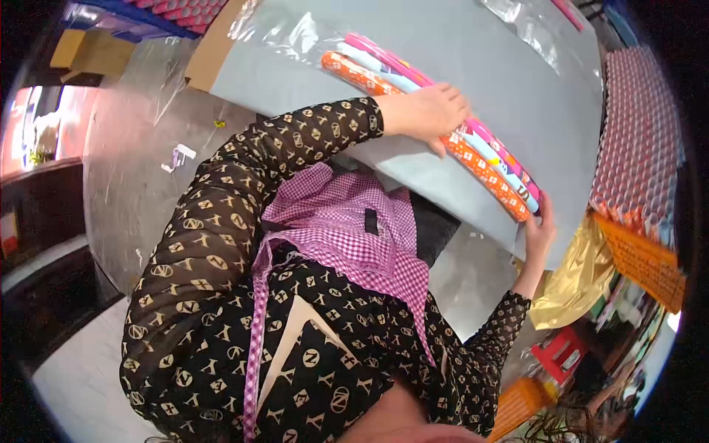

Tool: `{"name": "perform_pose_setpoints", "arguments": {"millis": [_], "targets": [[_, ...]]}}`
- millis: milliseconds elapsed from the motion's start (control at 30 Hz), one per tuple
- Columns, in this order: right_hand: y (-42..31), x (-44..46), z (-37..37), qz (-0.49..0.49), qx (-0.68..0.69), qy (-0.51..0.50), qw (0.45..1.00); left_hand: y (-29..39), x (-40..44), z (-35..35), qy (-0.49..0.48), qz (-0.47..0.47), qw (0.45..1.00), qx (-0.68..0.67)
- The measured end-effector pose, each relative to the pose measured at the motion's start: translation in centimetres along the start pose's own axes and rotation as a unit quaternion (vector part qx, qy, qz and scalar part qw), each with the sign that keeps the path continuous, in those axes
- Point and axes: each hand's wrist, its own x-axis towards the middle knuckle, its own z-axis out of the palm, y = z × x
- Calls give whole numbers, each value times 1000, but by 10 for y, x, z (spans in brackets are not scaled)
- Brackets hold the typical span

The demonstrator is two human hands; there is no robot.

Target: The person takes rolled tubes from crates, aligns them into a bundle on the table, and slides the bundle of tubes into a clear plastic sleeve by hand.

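A bundle of printed wrapping paper rolls (484,167), in orange, light blue and pink, lies slantwise on the grey table top (295,81). Across the middle of the bundle, my left hand (428,113) is closed over the rolls, thumb on the near side and fingers over the far side. My right hand (540,230) grips their right-hand ends between thumb and fingers. Part of the rolls' middle is hidden under my left hand.
Clear plastic film (299,37) lies at the table's far left, and more film (528,26) at the far right. Stacked rolls (639,125) stand right of the table above an orange crate (639,258). Gold sheeting (576,292) hangs nearby; a red stool (559,354) stands below.
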Motion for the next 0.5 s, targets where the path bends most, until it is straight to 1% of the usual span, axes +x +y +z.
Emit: {"name": "perform_pose_setpoints", "arguments": {"millis": [33,100,167,200,267,367,433,500], "targets": [[-5,-1,-1,18,22,5,1000,3,0,-1,4,-8,1000,5],[2,2,-2,5,2,-8,1000,7,2,0,33,12,999,8],[6,3,2,-17,50,10,999,12,4,1,42,5,999,23],[5,3,4,-11,68,18,997,16,4,0,58,11,998,32],[5,1,4,-8,63,17,998,18,8,10,92,27,993,65],[7,1,5,1,37,16,999,27,16,13,89,15,994,68],[9,-2,7,-8,62,30,998,34,19,12,103,26,992,64],[11,-2,8,-9,72,26,997,40,23,10,90,17,994,60]]}}
